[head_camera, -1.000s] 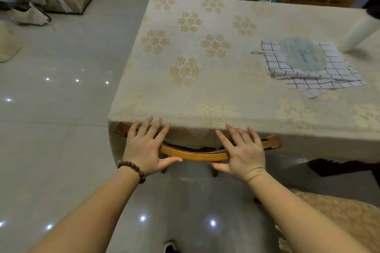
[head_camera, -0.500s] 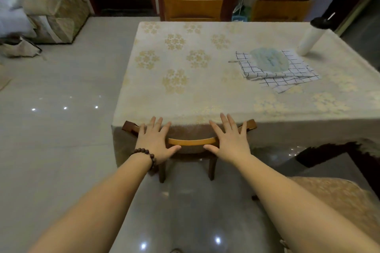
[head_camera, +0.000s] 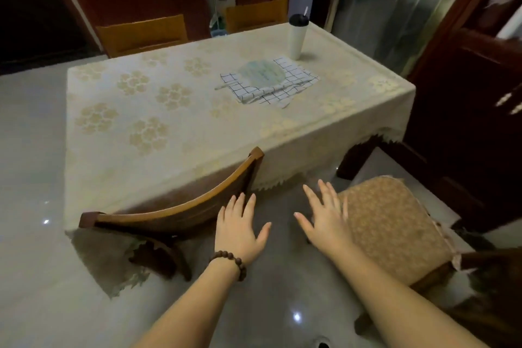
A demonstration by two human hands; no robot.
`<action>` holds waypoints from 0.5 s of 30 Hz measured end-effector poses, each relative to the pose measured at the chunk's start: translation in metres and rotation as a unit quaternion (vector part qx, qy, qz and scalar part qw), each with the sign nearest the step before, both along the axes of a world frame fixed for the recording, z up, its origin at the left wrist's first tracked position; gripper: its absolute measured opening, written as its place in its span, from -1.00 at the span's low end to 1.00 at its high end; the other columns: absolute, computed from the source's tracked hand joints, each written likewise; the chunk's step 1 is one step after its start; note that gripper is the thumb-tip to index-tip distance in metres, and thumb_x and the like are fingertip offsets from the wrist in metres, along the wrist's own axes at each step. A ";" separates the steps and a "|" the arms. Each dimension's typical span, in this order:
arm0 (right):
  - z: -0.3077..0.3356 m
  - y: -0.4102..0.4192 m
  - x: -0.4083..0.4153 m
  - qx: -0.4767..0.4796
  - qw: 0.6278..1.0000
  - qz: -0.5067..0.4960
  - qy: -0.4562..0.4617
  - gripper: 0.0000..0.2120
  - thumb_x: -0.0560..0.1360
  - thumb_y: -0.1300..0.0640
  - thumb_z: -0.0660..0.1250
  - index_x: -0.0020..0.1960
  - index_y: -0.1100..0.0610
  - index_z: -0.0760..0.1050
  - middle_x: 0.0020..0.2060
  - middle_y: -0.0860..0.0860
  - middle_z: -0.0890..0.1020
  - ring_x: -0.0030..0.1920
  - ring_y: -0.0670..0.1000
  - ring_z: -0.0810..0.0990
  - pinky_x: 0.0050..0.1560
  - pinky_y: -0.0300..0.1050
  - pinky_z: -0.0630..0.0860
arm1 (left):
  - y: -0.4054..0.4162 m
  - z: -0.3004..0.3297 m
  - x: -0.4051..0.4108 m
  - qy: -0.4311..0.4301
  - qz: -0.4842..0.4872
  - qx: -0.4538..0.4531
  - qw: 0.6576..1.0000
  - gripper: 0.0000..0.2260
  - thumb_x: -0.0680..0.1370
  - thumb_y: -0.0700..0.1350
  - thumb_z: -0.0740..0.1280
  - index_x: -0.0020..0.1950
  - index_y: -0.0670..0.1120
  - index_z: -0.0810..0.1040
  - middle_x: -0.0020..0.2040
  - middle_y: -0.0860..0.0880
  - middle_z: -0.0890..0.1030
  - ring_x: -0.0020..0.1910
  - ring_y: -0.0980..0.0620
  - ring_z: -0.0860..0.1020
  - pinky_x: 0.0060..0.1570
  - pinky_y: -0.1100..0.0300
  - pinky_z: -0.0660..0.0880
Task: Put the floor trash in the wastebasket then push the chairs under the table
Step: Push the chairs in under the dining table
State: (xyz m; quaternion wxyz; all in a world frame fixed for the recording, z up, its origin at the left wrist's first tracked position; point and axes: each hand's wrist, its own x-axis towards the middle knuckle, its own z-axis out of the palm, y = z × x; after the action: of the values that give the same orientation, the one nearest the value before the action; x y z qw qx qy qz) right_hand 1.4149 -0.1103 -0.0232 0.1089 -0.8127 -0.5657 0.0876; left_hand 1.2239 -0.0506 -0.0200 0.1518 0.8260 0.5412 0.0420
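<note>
We saw the tucked chair [head_camera: 180,213] at lower left, its seat hidden under the table [head_camera: 175,110]. A second chair [head_camera: 395,232], lower right, was cut off, still out. Left hand [head_camera: 240,227] and right hand [head_camera: 327,223] hovered spread, holding nothing, over bare floor [head_camera: 268,291].

You have a cream tablecloth [head_camera: 175,121] with pale gold flower clusters, a white cloth [head_camera: 271,90] gridded in dark lines, a white cup [head_camera: 295,37] with a black lid, a brown wooden chair [head_camera: 175,212], a tan patterned seat cushion [head_camera: 395,223], a dark brown bead bracelet [head_camera: 230,260] and glossy grey floor [head_camera: 34,150].
</note>
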 end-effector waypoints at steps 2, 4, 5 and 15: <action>-0.001 -0.022 0.014 0.004 1.000 -0.029 0.007 -0.27 0.40 -0.36 -0.13 0.50 -0.11 0.13 0.54 0.05 0.06 0.53 0.06 -0.08 0.45 0.21 -0.16 | -0.010 -0.002 0.023 -0.004 -0.031 -0.007 0.999 -0.36 0.55 0.29 0.06 0.56 0.05 0.00 0.57 -0.03 0.07 0.55 -0.04 -0.01 0.51 -0.02 -0.03; 0.006 -0.044 0.028 0.001 0.998 -0.056 0.007 -0.31 0.43 -0.33 -0.10 0.50 -0.11 0.12 0.54 0.06 0.05 0.53 0.06 -0.10 0.45 0.19 -0.20 | -0.021 -0.002 0.046 -0.006 -0.063 -0.012 0.998 -0.36 0.56 0.29 0.05 0.56 0.05 0.00 0.56 -0.04 0.09 0.54 -0.05 0.01 0.50 -0.03 0.00; 0.011 -0.054 0.036 -0.003 0.998 -0.067 0.006 -0.35 0.47 -0.30 -0.05 0.50 -0.10 0.11 0.54 0.07 0.04 0.53 0.06 -0.11 0.45 0.18 -0.21 | -0.027 -0.001 0.058 -0.007 -0.079 -0.012 0.997 -0.36 0.56 0.28 0.05 0.56 0.04 0.00 0.56 -0.04 0.10 0.54 -0.05 0.02 0.50 -0.03 0.01; 0.047 -0.178 0.159 0.042 0.985 -0.169 -0.005 -0.47 0.56 -0.16 0.13 0.48 -0.02 0.18 0.52 0.07 0.07 0.51 0.08 -0.07 0.47 0.15 -0.08 | -0.125 0.028 0.203 -0.043 -0.209 -0.008 0.977 -0.39 0.56 0.26 0.07 0.53 0.01 0.11 0.53 -0.06 0.19 0.52 -0.07 0.10 0.48 -0.04 0.07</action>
State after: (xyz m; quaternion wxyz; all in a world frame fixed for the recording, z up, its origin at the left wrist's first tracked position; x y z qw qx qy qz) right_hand 1.5739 -0.2883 0.0237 0.1528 -0.8917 -0.4241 0.0400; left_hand 1.4264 -0.1754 0.0084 0.1875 0.9169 0.3501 0.0407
